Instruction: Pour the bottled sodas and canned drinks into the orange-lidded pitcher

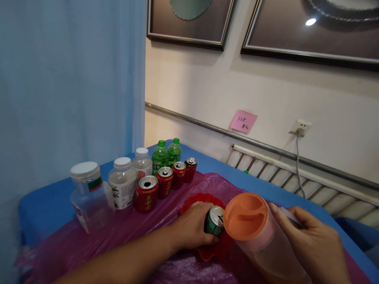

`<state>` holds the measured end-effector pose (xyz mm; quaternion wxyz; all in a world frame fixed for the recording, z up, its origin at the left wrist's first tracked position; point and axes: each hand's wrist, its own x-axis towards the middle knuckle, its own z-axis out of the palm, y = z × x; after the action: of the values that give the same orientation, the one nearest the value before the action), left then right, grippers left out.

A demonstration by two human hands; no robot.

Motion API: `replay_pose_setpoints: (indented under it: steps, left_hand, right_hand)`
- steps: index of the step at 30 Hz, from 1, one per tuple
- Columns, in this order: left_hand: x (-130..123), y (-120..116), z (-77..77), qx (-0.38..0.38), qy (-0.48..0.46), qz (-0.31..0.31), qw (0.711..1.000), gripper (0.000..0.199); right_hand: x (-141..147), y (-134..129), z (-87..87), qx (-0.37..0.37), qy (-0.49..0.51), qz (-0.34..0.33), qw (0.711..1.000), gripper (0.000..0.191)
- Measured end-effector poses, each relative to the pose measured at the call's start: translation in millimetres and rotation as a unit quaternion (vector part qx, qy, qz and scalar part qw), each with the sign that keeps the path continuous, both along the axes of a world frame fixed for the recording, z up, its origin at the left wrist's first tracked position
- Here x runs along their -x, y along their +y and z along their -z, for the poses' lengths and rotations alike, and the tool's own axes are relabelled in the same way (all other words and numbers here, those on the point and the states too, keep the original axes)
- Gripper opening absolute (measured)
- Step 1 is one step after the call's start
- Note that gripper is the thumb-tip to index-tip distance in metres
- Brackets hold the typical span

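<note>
My left hand [194,227] is wrapped round a green can [214,221] with an opened silver top, over a red scalloped dish [207,252]. Whether the can rests on the dish is hidden. My right hand [314,240] grips the handle of a translucent pitcher [278,256] with an orange lid [246,217]. The pitcher leans left, its lid close to the can's top. I cannot tell whether the two touch or whether liquid flows. Red cans [147,195] stand in a row left of the dish.
Behind the cans stand clear white-capped bottles [122,187], a large jar [89,197] and green bottles [160,156]. Purple plastic sheeting [127,232] covers part of the blue tabletop [213,161]. A radiator [266,169] and a plugged-in cable [298,165] border the right side; a blue curtain [71,79] hangs left.
</note>
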<state>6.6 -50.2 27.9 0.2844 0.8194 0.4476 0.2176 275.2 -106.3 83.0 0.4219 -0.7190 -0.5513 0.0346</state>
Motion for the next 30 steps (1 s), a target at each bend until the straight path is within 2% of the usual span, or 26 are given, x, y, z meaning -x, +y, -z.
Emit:
replay_pose_setpoints:
  steps: [5, 11, 20, 30]
  left_hand:
    - [0.7, 0.0, -1.5, 0.005, 0.0, 0.005, 1.0, 0.053]
    - [0.7, -0.1, -1.9, 0.012, -0.002, 0.001, 1.0, 0.052]
    - [0.5, -0.5, 0.7, 0.006, -0.002, 0.0, 1.0, 0.054]
    - [0.9, -0.1, -0.8, 0.013, -0.004, 0.001, 1.0, 0.054]
  right_hand:
    - [3.6, -2.1, -2.4, 0.013, 0.006, 0.013, 1.0, 0.059]
    - [2.0, -1.9, -1.1, 0.001, 0.01, -0.002, 1.0, 0.059]
    - [3.3, -2.5, -2.4, -0.024, -0.054, 0.016, 0.998, 0.062]
    - [5.7, -4.1, -4.0, -0.021, -0.045, 0.015, 0.999, 0.061]
